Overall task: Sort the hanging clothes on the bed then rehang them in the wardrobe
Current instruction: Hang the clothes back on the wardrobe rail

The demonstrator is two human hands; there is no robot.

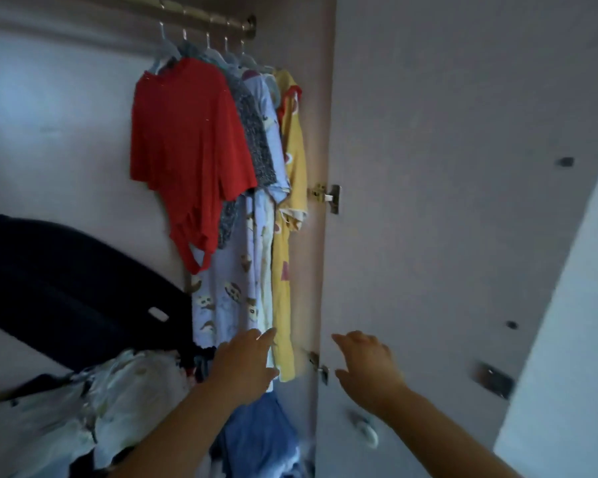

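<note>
With fingers loosely spread and empty, our left hand and right hand near soft, light clothes at centre frame, best lifted by their hangers.

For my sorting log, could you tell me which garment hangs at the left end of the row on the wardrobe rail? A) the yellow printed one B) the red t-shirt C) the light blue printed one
B: the red t-shirt is leftmost on the rail, the yellow printed garment rightmost.
</note>
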